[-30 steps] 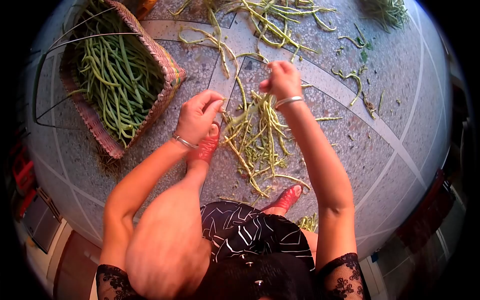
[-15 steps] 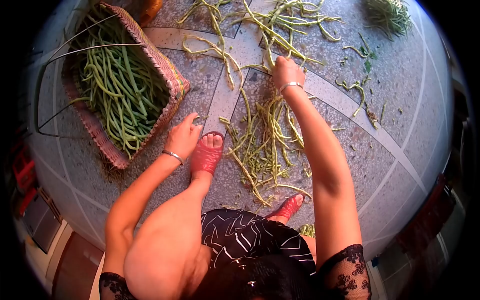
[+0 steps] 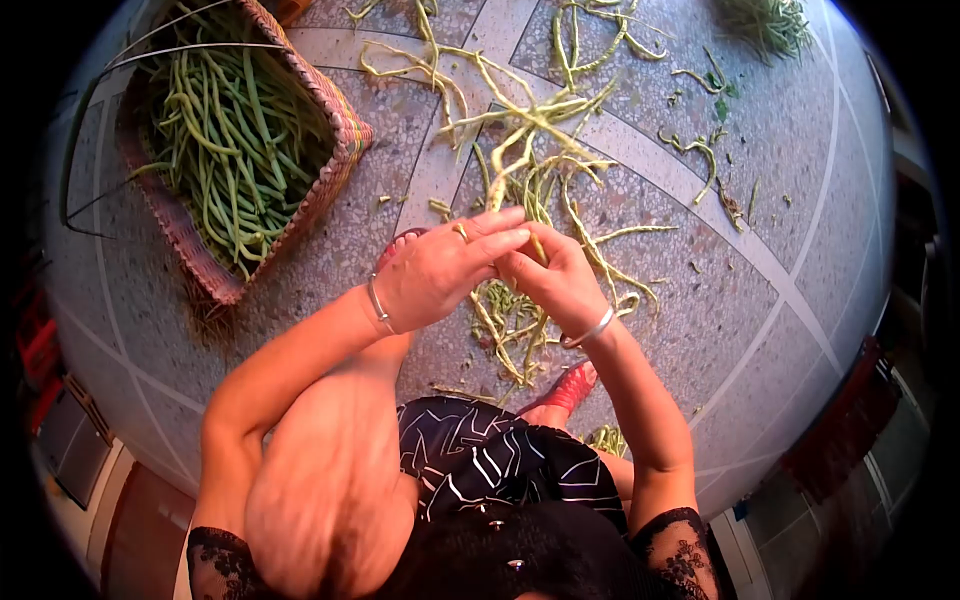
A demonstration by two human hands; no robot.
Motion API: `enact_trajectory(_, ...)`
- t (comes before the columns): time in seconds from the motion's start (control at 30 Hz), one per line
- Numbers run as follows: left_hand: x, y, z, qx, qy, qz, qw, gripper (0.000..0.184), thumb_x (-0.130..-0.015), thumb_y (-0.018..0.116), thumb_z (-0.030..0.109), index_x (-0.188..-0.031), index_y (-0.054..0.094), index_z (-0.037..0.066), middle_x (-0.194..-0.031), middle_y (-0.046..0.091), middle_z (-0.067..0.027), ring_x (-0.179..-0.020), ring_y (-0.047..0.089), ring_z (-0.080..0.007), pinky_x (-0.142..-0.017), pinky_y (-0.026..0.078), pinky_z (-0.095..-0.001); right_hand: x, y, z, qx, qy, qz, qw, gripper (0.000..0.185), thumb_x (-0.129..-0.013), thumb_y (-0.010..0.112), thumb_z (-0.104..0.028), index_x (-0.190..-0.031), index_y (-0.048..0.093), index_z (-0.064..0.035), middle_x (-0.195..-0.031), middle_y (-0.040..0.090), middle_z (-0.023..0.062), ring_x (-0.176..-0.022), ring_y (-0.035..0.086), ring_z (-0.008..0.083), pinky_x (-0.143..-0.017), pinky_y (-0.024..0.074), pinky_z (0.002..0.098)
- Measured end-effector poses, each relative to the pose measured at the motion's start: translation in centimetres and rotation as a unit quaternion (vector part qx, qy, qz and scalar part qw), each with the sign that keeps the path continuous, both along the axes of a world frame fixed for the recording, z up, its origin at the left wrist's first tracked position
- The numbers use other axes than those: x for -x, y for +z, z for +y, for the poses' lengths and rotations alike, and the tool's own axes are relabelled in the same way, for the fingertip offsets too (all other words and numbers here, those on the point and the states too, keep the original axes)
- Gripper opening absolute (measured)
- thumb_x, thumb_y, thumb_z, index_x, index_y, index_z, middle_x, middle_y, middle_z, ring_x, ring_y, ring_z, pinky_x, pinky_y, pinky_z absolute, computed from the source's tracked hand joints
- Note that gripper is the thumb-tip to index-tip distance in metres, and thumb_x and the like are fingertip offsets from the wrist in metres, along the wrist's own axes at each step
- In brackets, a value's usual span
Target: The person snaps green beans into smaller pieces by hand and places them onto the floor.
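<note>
My two hands meet over the floor in front of my knees. The fingers of my left hand (image 3: pixel 435 272) close round the lower ends of several pale long beans (image 3: pixel 530 118), which fan out away from me. Touching it, my right hand (image 3: pixel 562 285) pinches a bean end between thumb and forefinger; part of the grip is hidden. Under and beyond the hands lies a pile of short snapped bean pieces (image 3: pixel 508 312) with whole long beans strewn about it.
A woven basket (image 3: pixel 345 125) with a thin looped handle stands at the left, filled with green long beans (image 3: pixel 225 150). More loose beans (image 3: pixel 600 50) lie at the back, and a green bundle (image 3: pixel 765 28) at the far right. Scraps (image 3: pixel 705 165) dot the tiled floor.
My right hand has come back toward me from the far beans, bringing several long beans along. My left hand has moved right from beside the basket to meet it.
</note>
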State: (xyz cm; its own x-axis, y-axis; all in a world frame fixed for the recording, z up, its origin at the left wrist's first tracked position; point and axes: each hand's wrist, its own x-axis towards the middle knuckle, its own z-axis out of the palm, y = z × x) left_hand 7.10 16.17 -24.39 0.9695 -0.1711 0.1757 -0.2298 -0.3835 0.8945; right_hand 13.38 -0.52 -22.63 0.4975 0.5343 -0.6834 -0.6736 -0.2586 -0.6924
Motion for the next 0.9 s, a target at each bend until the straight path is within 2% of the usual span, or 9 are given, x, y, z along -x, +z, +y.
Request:
enact_trajectory(0.27, 2.6, 0.3, -0.2, 0.043, -0.006, 0.076, 0.996, 0.018, -0.073, 0.065, 0.003, -0.09, 0.061, 0.003, -0.082, 0.059, -0.01, -0.073, 0.056, -0.0233, -0.067, 0.046, -0.0305, 1.3, 2.7, -3.1, 0.02, 0.04, -0.007, 0.999, 0.016, -0.084, 0.059, -0.011, -0.096, 0.062, -0.002, -0.081, 0.06, -0.0012, -0.07, 0.051, 0.0047, -0.06, 0.0402, 0.0192)
enact_trajectory(0.33, 2.8, 0.8, -0.1, 0.055, -0.014, 0.093, 0.994, 0.017, -0.073, 0.064, 0.001, -0.09, 0.061, 0.002, -0.081, 0.059, -0.0096, -0.07, 0.056, -0.0205, -0.064, 0.045, -0.0276, 2.2, 2.2, -3.5, 0.028, -0.043, -0.04, 0.998, 0.015, -0.085, 0.058, -0.014, -0.094, 0.062, -0.0027, -0.081, 0.059, -0.0018, -0.057, 0.042, 0.0003, -0.048, 0.031, 0.0153)
enact_trajectory(0.37, 2.8, 1.5, 0.2, 0.07, -0.01, 0.148, 0.986, 0.015, -0.077, 0.061, 0.0, -0.092, 0.06, 0.002, -0.082, 0.059, -0.0067, -0.067, 0.054, -0.0128, -0.062, 0.044, -0.0229, 2.5, 1.6, -3.6, 0.018, -0.131, -0.042, 0.99, 0.017, -0.087, 0.056, -0.016, -0.095, 0.061, -0.0026, -0.08, 0.059, -0.0013, -0.054, 0.04, 0.0001, -0.045, 0.0287, 0.0151)
enact_trajectory(0.43, 3.2, 1.7, 0.2, 0.209, 0.022, 0.232, 0.95, 0.014, -0.08, 0.059, 0.0, -0.094, 0.059, 0.001, -0.084, 0.059, -0.0046, -0.068, 0.053, -0.0091, -0.062, 0.044, -0.0208, 2.4, 0.9, -3.5, 0.001, -0.257, -0.05, 0.965, 0.023, -0.09, 0.051, -0.021, -0.099, 0.058, -0.002, -0.081, 0.061, 0.0016, -0.047, 0.035, 0.0006, -0.04, 0.0249, 0.0147)
enact_trajectory(0.5, 3.6, 1.7, 0.3, 0.277, 0.036, 0.283, 0.917, 0.014, -0.083, 0.055, 0.0, -0.097, 0.057, 0.0, -0.089, 0.059, -0.0025, -0.069, 0.05, -0.0058, -0.061, 0.043, -0.0188, 2.4, 1.5, -3.3, -0.021, -0.248, -0.025, 0.968, 0.024, -0.09, 0.051, -0.021, -0.102, 0.057, -0.0016, -0.083, 0.061, 0.0039, -0.048, 0.036, 0.0007, -0.04, 0.0265, 0.0144)
enact_trajectory(0.6, 3.6, 2.4, -0.3, 0.328, 0.069, 0.309, 0.89, 0.009, -0.081, 0.06, 0.002, -0.089, 0.06, 0.0, -0.073, 0.059, 0.0003, -0.064, 0.051, -0.0022, -0.055, 0.041, -0.0181, 3.3, 2.0, -2.3, -0.048, -0.229, -0.004, 0.972, 0.024, -0.088, 0.053, -0.018, -0.105, 0.057, -0.0011, -0.084, 0.061, 0.0046, -0.05, 0.037, 0.0009, -0.042, 0.0276, 0.0144)
enact_trajectory(0.7, 4.0, 1.4, -0.2, 0.286, 0.029, 0.292, 0.912, 0.011, -0.08, 0.061, 0.004, -0.09, 0.061, 0.002, -0.072, 0.059, -0.0001, -0.061, 0.05, -0.0038, -0.054, 0.041, -0.0206, 3.8, 2.1, -1.6, -0.075, -0.193, 0.001, 0.978, 0.024, -0.087, 0.055, -0.016, -0.106, 0.057, -0.0009, -0.083, 0.062, 0.0033, -0.051, 0.038, 0.001, -0.043, 0.028, 0.0149)
enact_trajectory(0.8, 4.1, 1.6, 0.2, 0.116, 0.001, 0.25, 0.961, 0.012, -0.077, 0.062, 0.007, -0.089, 0.061, 0.005, -0.075, 0.059, -0.0023, -0.066, 0.052, -0.0112, -0.06, 0.042, -0.0263, 4.5, 2.2, -1.2, -0.081, -0.16, -0.011, 0.984, 0.022, -0.087, 0.055, -0.014, -0.105, 0.057, -0.0008, -0.08, 0.061, 0.0006, -0.056, 0.042, 0.0003, -0.047, 0.0298, 0.015)
enact_trajectory(0.9, 4.4, 1.0, -0.1, 0.055, -0.044, 0.099, 0.993, 0.014, -0.074, 0.063, 0.009, -0.088, 0.061, 0.008, -0.081, 0.059, -0.0051, -0.076, 0.052, -0.02, -0.069, 0.042, -0.0318, 4.8, 3.0, -0.5, -0.081, -0.121, -0.012, 0.989, 0.019, -0.087, 0.055, -0.013, -0.101, 0.058, -0.0001, -0.078, 0.058, -0.001, -0.064, 0.047, 0.0017, -0.055, 0.0366, 0.0166)
